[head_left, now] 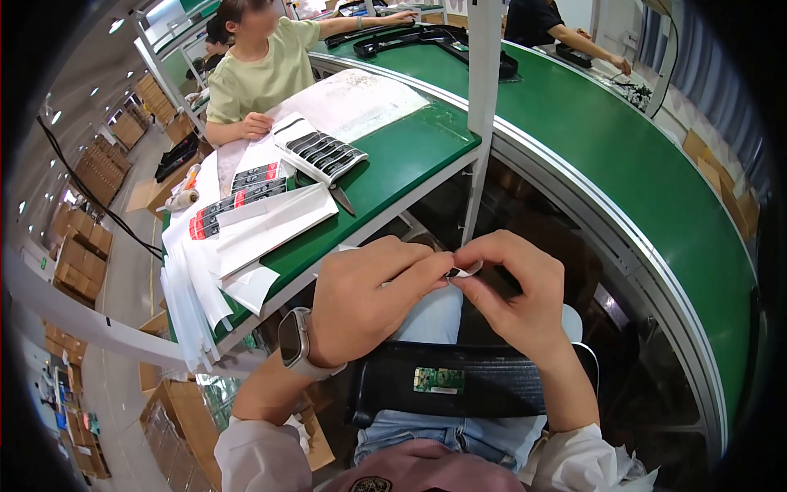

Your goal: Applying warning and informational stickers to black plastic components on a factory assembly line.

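My left hand and my right hand meet in front of me over my lap. Fingertips of both pinch a small black-and-white piece, thin like a label; the fingers cover much of it. Across my thighs lies a long black plastic part, its full shape partly behind my right forearm. On top of it rests a small green circuit board, below my hands and touched by neither.
At left, a green table bears sheets of black labels, white backing paper and scissors. A co-worker sits beyond it. The curved green conveyor runs along my right, past a white post. Cardboard boxes stand lower left.
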Tool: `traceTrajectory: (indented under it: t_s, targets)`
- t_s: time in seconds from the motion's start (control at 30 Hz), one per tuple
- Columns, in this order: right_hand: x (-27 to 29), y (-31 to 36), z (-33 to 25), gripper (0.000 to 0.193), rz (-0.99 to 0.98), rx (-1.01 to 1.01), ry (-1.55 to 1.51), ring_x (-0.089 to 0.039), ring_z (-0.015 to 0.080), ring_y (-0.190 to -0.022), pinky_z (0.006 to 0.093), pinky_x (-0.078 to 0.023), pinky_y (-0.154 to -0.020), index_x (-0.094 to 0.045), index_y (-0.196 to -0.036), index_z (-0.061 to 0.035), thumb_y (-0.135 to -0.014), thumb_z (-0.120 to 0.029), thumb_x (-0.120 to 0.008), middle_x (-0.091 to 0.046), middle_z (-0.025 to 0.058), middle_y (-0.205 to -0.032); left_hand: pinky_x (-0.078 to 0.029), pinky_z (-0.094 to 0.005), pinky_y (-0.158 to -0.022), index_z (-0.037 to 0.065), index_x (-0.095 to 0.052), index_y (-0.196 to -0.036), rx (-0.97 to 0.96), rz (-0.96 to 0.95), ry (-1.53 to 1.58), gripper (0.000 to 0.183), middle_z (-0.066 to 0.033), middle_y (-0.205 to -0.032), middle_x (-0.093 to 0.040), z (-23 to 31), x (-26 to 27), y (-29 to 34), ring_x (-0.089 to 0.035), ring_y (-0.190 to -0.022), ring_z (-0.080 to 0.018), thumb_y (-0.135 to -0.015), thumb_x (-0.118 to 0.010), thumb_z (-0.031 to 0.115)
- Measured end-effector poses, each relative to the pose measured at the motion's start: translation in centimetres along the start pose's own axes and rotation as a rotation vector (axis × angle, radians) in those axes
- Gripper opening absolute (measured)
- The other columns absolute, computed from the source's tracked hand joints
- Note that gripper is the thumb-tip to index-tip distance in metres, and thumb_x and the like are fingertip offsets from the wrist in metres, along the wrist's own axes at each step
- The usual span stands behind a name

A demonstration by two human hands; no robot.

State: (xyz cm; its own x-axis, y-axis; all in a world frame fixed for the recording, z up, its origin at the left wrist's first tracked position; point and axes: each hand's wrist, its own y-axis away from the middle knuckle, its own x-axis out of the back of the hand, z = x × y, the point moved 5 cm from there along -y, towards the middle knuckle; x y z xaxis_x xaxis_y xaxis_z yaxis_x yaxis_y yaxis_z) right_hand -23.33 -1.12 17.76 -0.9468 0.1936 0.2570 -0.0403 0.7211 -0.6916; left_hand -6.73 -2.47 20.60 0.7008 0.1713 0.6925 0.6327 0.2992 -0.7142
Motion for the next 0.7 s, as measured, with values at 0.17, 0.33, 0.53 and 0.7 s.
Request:
traceTrajectory:
  t_s: [0.17,0.33,0.53,0.7]
  targets:
    - [-0.1,0.3,-1.2,0.026,0.022,0.285,0.257,-0.067,0.0253,-0.075,0.0302,-0.053,-0.060,-0.066,-0.092,-0.0025,-0.068,0.003,-0.075,-0.067,0.0092,-0.085,-0.048,-0.0330,-0.053,0.003,-0.068,-0.099,0.047,-0.035,-0.016,0.023,-0.0096,-0.082,-0.064,0.4,-0.1,-0.4,-0.062,-0.065,-0.0236,-0.079,-0.074,0.012]
    - [-0.9,0.4,-1.8,0.026,0.100,0.518,0.494,-0.068,0.0250,-0.077,0.0297,-0.055,-0.061,-0.068,-0.091,-0.0016,-0.066,-0.002,-0.076,-0.066,0.0095,-0.085,-0.049,-0.0355,-0.060,0.001,-0.068,-0.100,0.270,-0.073,0.219,0.020,-0.0129,-0.079,-0.062,-1.2,-0.6,0.1,-0.062,-0.067,-0.0276,-0.087,-0.068,0.016]
    - [-0.7,1.7,-1.4,0.023,0.143,0.603,0.589,-0.066,0.0317,-0.088,0.0402,-0.055,-0.076,-0.067,-0.085,-0.0020,-0.064,-0.002,-0.077,-0.065,0.0123,-0.093,-0.050,-0.0337,-0.067,-0.002,-0.069,-0.097,0.661,0.014,0.313,0.024,-0.0176,-0.078,-0.068,-9.7,-1.3,4.3,-0.065,-0.071,-0.0200,-0.091,-0.062,0.020]
    - [3.7,4.5,3.9,0.011,0.217,0.012,0.431,-0.059,0.0289,-0.094,0.0365,-0.048,-0.082,-0.064,-0.082,0.0007,-0.073,0.001,-0.071,-0.055,0.0118,-0.095,-0.050,-0.0353,-0.067,-0.002,-0.072,-0.091,1.105,0.333,-0.104,0.038,-0.0120,-0.070,-0.067,-28.5,8.3,11.1,-0.062,-0.067,-0.0165,-0.092,-0.061,0.034]
